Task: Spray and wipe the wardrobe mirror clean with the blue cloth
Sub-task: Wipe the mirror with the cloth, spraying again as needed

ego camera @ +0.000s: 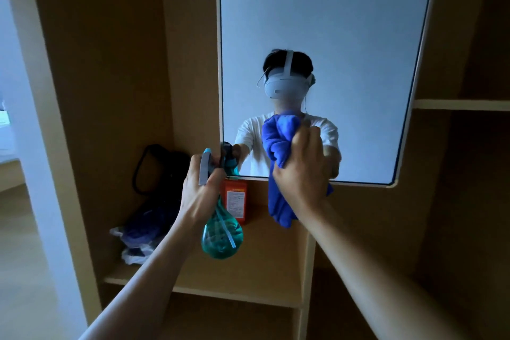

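The wardrobe mirror (325, 22) fills the upper middle, framed in pale wood, and reflects a person wearing a headset. My right hand (302, 165) grips a bunched blue cloth (278, 146) against the mirror's lower part, and the cloth's tail hangs below the mirror's bottom edge. My left hand (201, 187) holds a teal spray bottle (222, 234) by its neck and trigger at the mirror's lower left corner, with the nozzle close to the glass edge.
An orange box (235, 201) stands on the wooden shelf (193, 281) behind the bottle. A black bag (157, 168) and a bundle of blue and white cloth (140, 234) lie at the shelf's left. More shelves (461, 105) lie to the right.
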`<state>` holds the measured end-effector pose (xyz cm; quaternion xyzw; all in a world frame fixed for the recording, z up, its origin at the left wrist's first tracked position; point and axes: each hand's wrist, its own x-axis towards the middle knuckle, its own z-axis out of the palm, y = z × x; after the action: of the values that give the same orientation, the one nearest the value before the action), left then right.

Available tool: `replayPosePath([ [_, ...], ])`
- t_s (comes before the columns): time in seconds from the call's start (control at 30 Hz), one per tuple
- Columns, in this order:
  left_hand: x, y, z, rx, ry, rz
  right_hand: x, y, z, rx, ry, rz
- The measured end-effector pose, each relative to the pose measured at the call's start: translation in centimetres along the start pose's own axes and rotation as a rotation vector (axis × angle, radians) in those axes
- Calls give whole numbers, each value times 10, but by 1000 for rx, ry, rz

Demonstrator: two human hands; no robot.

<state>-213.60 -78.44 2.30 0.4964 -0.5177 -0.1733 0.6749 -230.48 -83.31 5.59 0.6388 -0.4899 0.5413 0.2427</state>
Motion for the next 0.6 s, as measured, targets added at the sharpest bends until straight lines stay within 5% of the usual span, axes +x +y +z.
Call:
replayPosePath([
  [0.3, 9, -4, -19, -164, -43, -72, -25, -73, 35, 65, -152, -113],
  [0.6, 9, -8, -13, -179, -31, -1, -30, -19, 13, 56, -213, -236],
])
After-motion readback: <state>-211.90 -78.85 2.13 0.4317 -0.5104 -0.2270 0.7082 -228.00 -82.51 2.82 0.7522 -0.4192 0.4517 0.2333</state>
